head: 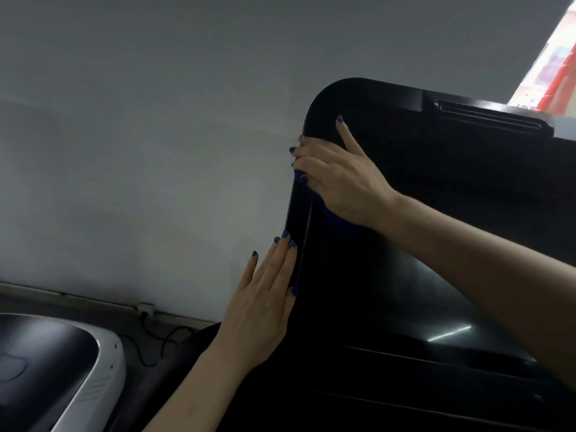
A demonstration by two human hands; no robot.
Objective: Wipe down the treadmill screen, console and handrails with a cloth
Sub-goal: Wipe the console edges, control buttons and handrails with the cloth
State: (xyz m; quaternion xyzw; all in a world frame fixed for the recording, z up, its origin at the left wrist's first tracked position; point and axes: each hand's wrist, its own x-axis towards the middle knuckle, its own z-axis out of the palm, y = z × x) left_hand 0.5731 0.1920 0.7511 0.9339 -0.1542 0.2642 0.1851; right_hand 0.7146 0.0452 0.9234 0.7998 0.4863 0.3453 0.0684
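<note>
Reaching up from the lower left, the left hand [265,304] lies flat with straight fingers against the left edge of the black treadmill screen [405,244], thumb on the front face and fingertips along the bezel. Beside that forearm, at the lower left corner, sits the white-rimmed, dark-topped housing of a neighbouring machine [78,369], and behind it a black cable [162,341] loops across the floor to a wall socket [146,308].

Below the screen, the dark console [420,378] runs in horizontal ridges and catches a thin glint of light. The screen itself is glossy, unlit and tilted, with a rounded upper left corner and a slotted vent along its top edge.

Higher up, the right forearm crosses the front of the glass, and the right hand [336,179] presses a blue cloth [339,216] against the screen's left edge, fingers curled around the rim and index finger stretched upward. Only a fringe of cloth shows beneath the palm.

Left of the screen edge stands a plain grey wall [156,120], well behind.
</note>
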